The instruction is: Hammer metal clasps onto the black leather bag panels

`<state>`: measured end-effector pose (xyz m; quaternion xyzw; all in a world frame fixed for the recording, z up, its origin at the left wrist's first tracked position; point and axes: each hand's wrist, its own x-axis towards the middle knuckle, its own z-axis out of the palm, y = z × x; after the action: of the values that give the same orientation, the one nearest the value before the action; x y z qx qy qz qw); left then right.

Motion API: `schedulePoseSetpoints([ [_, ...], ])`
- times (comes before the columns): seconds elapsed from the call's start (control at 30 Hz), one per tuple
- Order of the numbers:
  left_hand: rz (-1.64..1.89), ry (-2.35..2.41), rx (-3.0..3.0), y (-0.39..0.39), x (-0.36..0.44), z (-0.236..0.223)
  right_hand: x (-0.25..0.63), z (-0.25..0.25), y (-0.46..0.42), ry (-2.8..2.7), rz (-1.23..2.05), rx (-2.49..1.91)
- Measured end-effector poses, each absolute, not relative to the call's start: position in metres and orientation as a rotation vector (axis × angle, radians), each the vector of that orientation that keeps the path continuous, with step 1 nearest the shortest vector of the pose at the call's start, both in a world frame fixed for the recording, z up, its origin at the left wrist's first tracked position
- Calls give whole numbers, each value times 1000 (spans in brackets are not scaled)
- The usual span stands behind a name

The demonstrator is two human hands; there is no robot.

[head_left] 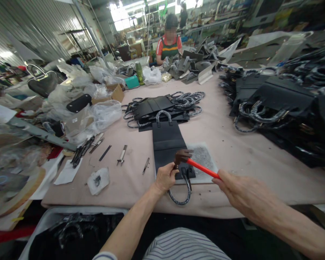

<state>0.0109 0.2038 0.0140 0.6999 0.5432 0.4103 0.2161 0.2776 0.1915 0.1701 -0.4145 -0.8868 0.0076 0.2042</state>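
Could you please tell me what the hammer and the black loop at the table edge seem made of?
Hammer: dull brown head, likely metal; even, bright red handle, perhaps plastic or painted. Black loop: whitish glints suggest clear plastic wrap; the core material is unclear.

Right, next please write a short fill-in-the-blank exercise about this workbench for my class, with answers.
The ____ hand grips the red-handled metal hammer.
The left hand is nearest the hammer's dark ____.
The flat black panel has a plastic-wrapped loop handle at each ____.
The worker's light shirt is patterned with dark ____.

Missing words: right; head; end; stripes.
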Motion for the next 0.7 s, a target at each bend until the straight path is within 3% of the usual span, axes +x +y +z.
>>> schedulePoseSetpoints([
  [0.17, 1122, 1510, 1940, 204, 11, 14, 274, 177, 187, -2156, 45, -1207],
  [0.3, 1096, 1522, 1971, 204, 10, 14, 281, 165, 188, -2422, 198, -1298],
  [0.47, 1101, 1493, 1959, 204, 10, 17, 303, 136, 201, -2230, 552, -1666],
  [0.63, 1102, 1477, 1920, 204, 8, 19, 316, 82, 214, -1669, 1249, -1965],
  [0.7, 1115, 1471, 1915, 203, 8, 18, 326, 59, 217, -1435, 1385, -2035],
])
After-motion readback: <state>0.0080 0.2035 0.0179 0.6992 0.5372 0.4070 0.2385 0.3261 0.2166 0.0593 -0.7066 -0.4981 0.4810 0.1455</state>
